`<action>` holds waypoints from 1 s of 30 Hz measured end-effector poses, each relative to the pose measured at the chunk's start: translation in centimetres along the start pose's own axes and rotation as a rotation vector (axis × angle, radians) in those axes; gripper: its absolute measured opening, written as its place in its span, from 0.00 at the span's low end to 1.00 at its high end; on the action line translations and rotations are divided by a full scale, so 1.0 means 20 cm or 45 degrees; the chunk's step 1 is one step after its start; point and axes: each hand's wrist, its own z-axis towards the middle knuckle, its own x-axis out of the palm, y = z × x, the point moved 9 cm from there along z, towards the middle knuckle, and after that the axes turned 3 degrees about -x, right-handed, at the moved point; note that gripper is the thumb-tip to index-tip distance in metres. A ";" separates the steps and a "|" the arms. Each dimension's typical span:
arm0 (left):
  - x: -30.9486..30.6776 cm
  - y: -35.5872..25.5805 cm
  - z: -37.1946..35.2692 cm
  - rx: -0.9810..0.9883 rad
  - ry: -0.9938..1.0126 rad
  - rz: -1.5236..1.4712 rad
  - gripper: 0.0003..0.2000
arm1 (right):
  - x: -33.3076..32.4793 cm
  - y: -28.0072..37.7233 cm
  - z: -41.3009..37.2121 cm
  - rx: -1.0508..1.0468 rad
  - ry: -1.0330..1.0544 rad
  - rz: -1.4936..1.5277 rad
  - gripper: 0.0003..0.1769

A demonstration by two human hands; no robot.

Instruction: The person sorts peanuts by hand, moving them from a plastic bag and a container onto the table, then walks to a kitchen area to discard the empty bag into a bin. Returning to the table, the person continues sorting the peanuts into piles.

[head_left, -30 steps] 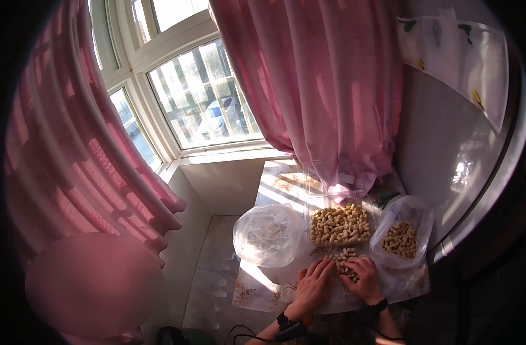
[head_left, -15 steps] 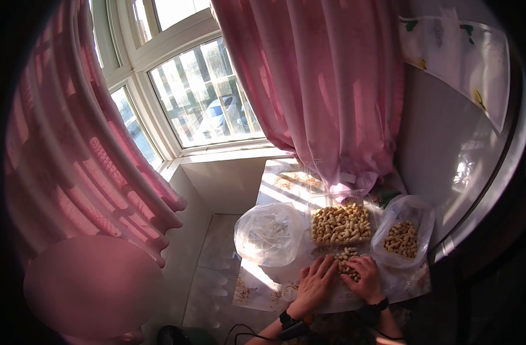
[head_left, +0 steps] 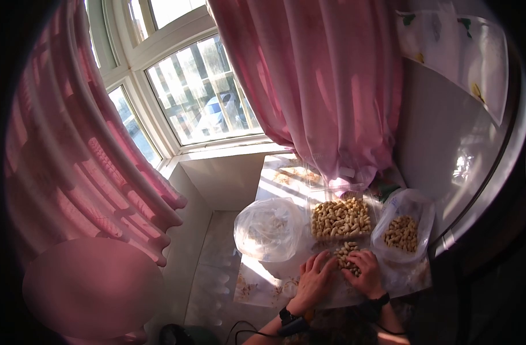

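A small pile of unshelled peanuts [head_left: 347, 250] lies on the table between my two hands. My left hand [head_left: 317, 280] rests at the pile's left side, fingers slightly bent and apart, with nothing visible in it. From the right, my right hand [head_left: 366, 275] curls its fingers over the near part of the pile and closes on peanuts, partly hiding them. Just behind the pile stands a clear plastic box [head_left: 339, 237], full of peanuts. An open plastic bag [head_left: 427, 221] to the right holds more peanuts.
A bowl-shaped container lined with a clear plastic bag [head_left: 267, 230] stands on the left of the patterned table [head_left: 254, 293]. Pink curtains [head_left: 326, 86] hang by the window and reach the table's back. A grey-white panel [head_left: 447, 155] rises on the right.
My left hand has drawn its fingers in from a flatter, more spread pose. My right hand stays over the pile with its fingers slightly shifted. The view has tilted slightly.
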 end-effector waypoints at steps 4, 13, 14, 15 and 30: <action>0.03 -0.03 0.02 0.012 0.073 0.154 0.26 | 0.00 -0.01 0.00 -0.006 0.003 0.017 0.20; 0.03 0.02 0.02 0.020 0.058 0.003 0.19 | -0.01 0.01 0.01 -0.034 0.017 0.017 0.19; 0.05 0.03 0.01 0.023 0.070 -0.012 0.19 | 0.00 0.00 0.01 -0.019 0.021 0.006 0.19; 0.05 0.04 0.01 0.030 0.058 -0.042 0.19 | -0.01 0.00 0.01 -0.023 0.015 0.011 0.19; -0.05 0.01 0.03 -0.008 -0.121 -0.107 0.20 | -0.01 0.00 0.01 -0.023 -0.009 0.026 0.18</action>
